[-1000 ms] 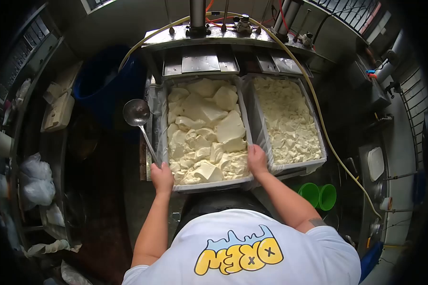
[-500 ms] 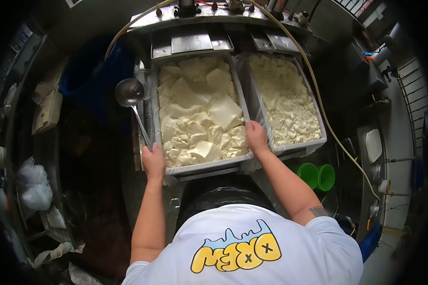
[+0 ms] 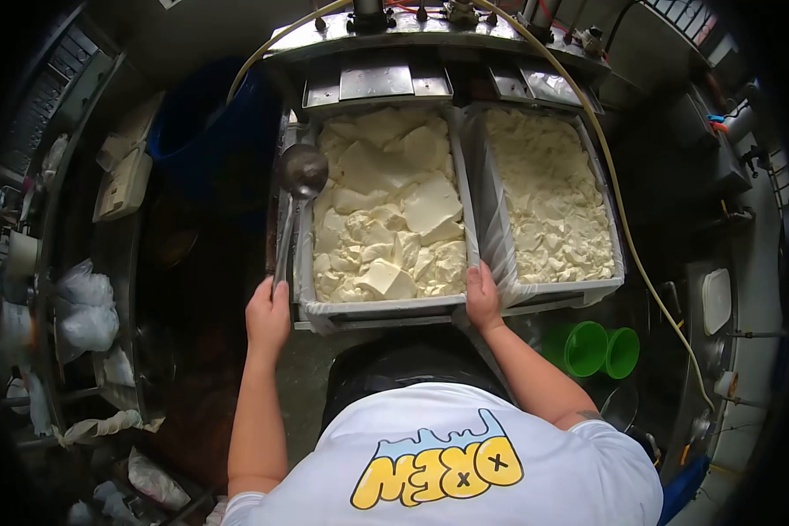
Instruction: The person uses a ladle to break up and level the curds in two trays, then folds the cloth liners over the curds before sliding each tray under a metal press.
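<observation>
My left hand [image 3: 268, 320] is closed round the lower end of a long-handled metal ladle [image 3: 304, 172]. The ladle's round bowl is by the upper left edge of a cloth-lined tray [image 3: 386, 309], its handle running down along the tray's left side. Soft, pale curd [image 3: 394, 210], like tofu, fills this tray in broken slabs and lumps. At the tray's front right corner, my right hand [image 3: 482, 300] grips the cloth-covered rim, fingers partly hidden. Just right of it stands a second lined tray [image 3: 579, 291] full of finer, crumbly curd [image 3: 552, 202].
A metal press frame [image 3: 430, 42] with steel plates stands behind the trays. A yellow hose [image 3: 618, 202] arches over and down the right side. Green buckets [image 3: 585, 348] are on the floor at right; a blue barrel [image 3: 197, 123] stands back left. Shelves with plastic bags [image 3: 88, 316] line the left.
The ladle's bowl has swung right, from outside the tray to its left edge, and its handle is now more upright. My left hand has moved down and left; my right hand keeps the rim.
</observation>
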Available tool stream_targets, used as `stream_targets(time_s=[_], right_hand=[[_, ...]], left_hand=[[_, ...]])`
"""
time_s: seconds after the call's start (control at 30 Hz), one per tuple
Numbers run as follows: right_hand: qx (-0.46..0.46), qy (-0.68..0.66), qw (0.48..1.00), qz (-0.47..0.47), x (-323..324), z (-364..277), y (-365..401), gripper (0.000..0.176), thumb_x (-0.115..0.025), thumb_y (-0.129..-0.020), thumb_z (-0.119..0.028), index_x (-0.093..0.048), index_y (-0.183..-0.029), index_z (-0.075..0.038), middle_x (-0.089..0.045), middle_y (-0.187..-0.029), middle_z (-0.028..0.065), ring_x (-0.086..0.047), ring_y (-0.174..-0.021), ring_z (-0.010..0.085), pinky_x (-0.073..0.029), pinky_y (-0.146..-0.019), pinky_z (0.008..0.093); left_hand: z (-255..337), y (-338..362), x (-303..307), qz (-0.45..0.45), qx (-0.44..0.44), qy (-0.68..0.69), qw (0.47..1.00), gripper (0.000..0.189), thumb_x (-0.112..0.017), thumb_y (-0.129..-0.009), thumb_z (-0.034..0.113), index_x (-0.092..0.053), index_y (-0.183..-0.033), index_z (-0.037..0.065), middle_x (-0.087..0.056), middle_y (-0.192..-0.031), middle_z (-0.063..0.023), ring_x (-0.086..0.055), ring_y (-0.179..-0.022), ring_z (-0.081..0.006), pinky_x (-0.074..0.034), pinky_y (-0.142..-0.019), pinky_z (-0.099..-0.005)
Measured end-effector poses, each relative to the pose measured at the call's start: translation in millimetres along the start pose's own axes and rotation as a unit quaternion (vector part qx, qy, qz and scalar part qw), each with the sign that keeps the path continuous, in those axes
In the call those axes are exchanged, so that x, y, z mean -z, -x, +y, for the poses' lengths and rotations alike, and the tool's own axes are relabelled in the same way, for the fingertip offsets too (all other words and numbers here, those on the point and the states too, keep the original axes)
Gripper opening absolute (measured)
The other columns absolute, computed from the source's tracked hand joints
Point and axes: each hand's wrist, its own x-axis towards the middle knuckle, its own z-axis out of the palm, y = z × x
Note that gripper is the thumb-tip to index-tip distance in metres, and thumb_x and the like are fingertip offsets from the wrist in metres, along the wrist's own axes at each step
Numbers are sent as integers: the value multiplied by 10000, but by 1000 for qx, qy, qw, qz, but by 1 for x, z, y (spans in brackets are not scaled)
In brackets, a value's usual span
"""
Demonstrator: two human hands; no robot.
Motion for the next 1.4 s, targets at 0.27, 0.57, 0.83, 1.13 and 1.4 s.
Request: stream_targets(time_s=[0.27, 0.57, 0.83, 1.13, 1.4], right_hand=[[10, -3, 1000, -12, 10, -26, 5, 620, -480, -1092, -444, -508, -1447, 63, -654, -1309, 299, -614, -1266, 429, -464, -1068, 429], [6, 32, 999, 17, 6, -20, 5, 599, -487, -1087, -439, -530, -1419, 57, -664, -1266, 302, -626, -1238, 441, -475, -1048, 433], [-2, 29, 998, 57, -3, -8, 5, 631, -492, -1085, -480, -544, -1422, 51, -677, -1261, 293, -640, -1226, 418, -475, -1044, 418], [-23, 28, 997, 69, -6, -9, 7, 588, -477, -1101, -465, -570, -1409, 27, -689, -1253, 251, -647, -1210, 357, -471, -1045, 391], [-14, 25, 997, 66, -5, -24, 9, 584, -475, -1103, -452, -572, -1403, 39, -699, -1239, 213, -646, -1197, 303, -466, -1042, 374]], left_hand=[[9, -77, -56, -27, -7, -60, 998, 345, -604, -1030, 281, -700, -1174, -18, -714, -914, -179, -688, -840, -269, -524, -790, -383], [39, -26, 8, -221, -71, -15, 973, 345, -618, -1016, 274, -703, -1204, -4, -716, -906, -192, -703, -848, -291, -529, -791, -392], [32, -19, 65, -368, 158, 93, 911, 268, -640, -1028, 210, -721, -1130, -23, -604, -767, 17, -534, -713, -86, -453, -663, -272], [-3, -88, 29, -143, -98, 26, 985, 271, -600, -1032, 238, -683, -1047, -20, -630, -745, -126, -586, -684, -190, -491, -678, -347], [34, -61, 152, -363, -114, -149, 913, 244, -683, -961, 188, -716, -1135, 21, -636, -756, -173, -628, -676, -280, -503, -667, -373]])
